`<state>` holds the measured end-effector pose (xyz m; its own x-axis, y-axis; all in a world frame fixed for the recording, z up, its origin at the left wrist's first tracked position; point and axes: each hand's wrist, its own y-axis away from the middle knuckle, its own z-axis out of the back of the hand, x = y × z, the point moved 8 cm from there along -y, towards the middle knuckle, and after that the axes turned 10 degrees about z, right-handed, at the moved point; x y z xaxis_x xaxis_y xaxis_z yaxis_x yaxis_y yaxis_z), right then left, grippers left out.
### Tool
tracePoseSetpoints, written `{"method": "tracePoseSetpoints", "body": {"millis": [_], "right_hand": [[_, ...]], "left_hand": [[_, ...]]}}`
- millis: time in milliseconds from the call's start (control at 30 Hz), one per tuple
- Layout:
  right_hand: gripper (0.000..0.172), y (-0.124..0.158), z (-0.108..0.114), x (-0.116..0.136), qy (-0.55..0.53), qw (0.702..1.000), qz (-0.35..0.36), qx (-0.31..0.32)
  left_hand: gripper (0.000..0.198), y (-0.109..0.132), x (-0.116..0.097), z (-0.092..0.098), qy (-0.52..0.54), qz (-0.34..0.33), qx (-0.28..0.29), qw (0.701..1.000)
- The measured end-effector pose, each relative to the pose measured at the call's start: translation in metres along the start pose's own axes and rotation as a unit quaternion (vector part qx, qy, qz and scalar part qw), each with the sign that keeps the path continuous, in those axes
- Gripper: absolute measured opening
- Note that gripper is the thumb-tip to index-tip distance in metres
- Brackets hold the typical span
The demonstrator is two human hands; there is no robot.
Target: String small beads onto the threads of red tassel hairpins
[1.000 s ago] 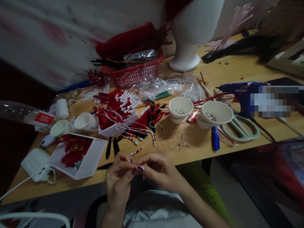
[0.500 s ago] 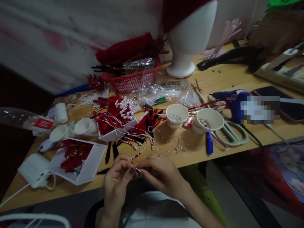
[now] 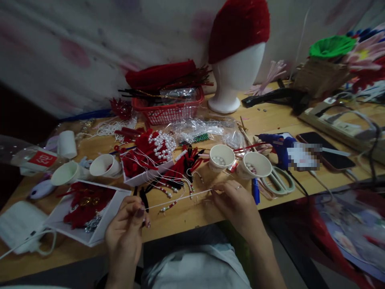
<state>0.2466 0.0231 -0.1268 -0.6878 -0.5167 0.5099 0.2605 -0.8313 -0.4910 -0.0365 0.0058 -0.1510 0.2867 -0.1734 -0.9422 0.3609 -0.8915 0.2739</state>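
Observation:
A thin white thread [image 3: 180, 198] runs taut between my two hands above the near edge of the wooden table [image 3: 186, 216]. My left hand [image 3: 128, 228] pinches its left end, fingers closed. My right hand [image 3: 233, 202] pinches the right end, just in front of two paper cups [image 3: 221, 156] that hold white pearls. Short strands of pearl and red beads [image 3: 168, 192] lie on the table under the thread, beside a white box of red ornaments and pearls [image 3: 148, 154].
A white tray of red flowers [image 3: 84, 208] lies at the left, with tipped paper cups [image 3: 104, 166] behind it. Green scissors [image 3: 278, 180], a blue pen [image 3: 255, 190], a blue glue gun [image 3: 278, 144] and a phone [image 3: 327, 154] lie right. Behind stand a red basket [image 3: 170, 108] and a mannequin head [image 3: 236, 60].
My hands were pressed together at the table edge. They have moved apart, the left going left and the right going right, drawing the thread out taut. The camera has tilted up.

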Motion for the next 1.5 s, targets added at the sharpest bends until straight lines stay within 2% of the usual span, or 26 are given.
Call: {"method": "tracePoseSetpoints", "body": {"millis": [133,267,300,367,400,533,600,733,867,933,1000,1067,1100,1133,1200,1333,1500], "right_hand": [[0.01,0.001,0.01,0.007,0.005,1.0,0.011,0.01],[0.015,0.002,0.011,0.04,-0.094,0.996,0.006,0.003],[0.016,0.002,0.006,0.051,-0.142,0.99,0.006,0.007],[0.027,0.002,-0.018,0.071,-0.239,0.968,-0.014,0.07],[0.027,0.002,-0.029,0.079,-0.281,0.955,-0.027,0.094],[0.008,0.003,-0.064,0.087,-0.385,0.908,-0.101,0.133],[0.006,0.004,-0.07,0.085,-0.398,0.898,-0.112,0.149],[0.007,0.004,-0.069,0.086,-0.388,0.902,-0.084,0.169],[0.01,0.003,-0.066,0.085,-0.368,0.913,-0.078,0.159],[0.011,0.003,-0.067,0.083,-0.35,0.921,-0.074,0.156],[0.012,0.002,-0.069,0.082,-0.335,0.928,-0.066,0.147],[0.014,0.0,-0.07,0.078,-0.323,0.937,-0.057,0.118],[0.015,-0.001,-0.07,0.076,-0.32,0.941,-0.052,0.098],[0.015,-0.002,-0.07,0.074,-0.318,0.944,-0.049,0.077],[0.014,-0.003,-0.071,0.069,-0.317,0.947,-0.047,0.04],[0.01,-0.005,-0.071,0.062,-0.291,0.955,-0.062,0.004],[0.009,-0.012,-0.069,0.073,-0.27,0.962,-0.021,0.02]], "left_hand": [[0.019,0.009,0.005,-0.01,-0.079,-0.024,0.05,0.995],[0.012,0.021,0.001,-0.026,-0.183,-0.078,0.106,0.974],[0.011,0.024,-0.001,-0.031,-0.202,-0.091,0.128,0.967],[0.009,0.027,-0.003,-0.04,-0.222,-0.114,0.172,0.953],[0.008,0.029,-0.005,-0.043,-0.225,-0.124,0.19,0.948],[0.007,0.029,-0.01,-0.041,-0.229,-0.145,0.204,0.941],[0.007,0.027,-0.009,-0.037,-0.237,-0.14,0.204,0.94],[0.007,0.024,-0.001,-0.034,-0.236,-0.096,0.208,0.944],[0.013,0.022,-0.007,-0.027,-0.256,-0.095,0.19,0.943],[0.016,0.019,-0.02,-0.014,-0.29,-0.118,0.17,0.934],[0.018,0.011,-0.04,0.014,-0.314,-0.147,0.098,0.933],[0.018,0.002,-0.067,0.053,-0.327,-0.183,-0.033,0.927],[0.016,-0.001,-0.079,0.069,-0.342,-0.208,-0.086,0.912],[0.015,-0.005,-0.088,0.078,-0.372,-0.225,-0.112,0.894],[0.017,-0.018,-0.095,0.086,-0.451,-0.23,-0.116,0.855],[0.021,-0.044,-0.079,0.08,-0.595,-0.179,-0.033,0.783],[0.023,-0.055,-0.062,0.072,-0.685,-0.132,0.017,0.716]]}}
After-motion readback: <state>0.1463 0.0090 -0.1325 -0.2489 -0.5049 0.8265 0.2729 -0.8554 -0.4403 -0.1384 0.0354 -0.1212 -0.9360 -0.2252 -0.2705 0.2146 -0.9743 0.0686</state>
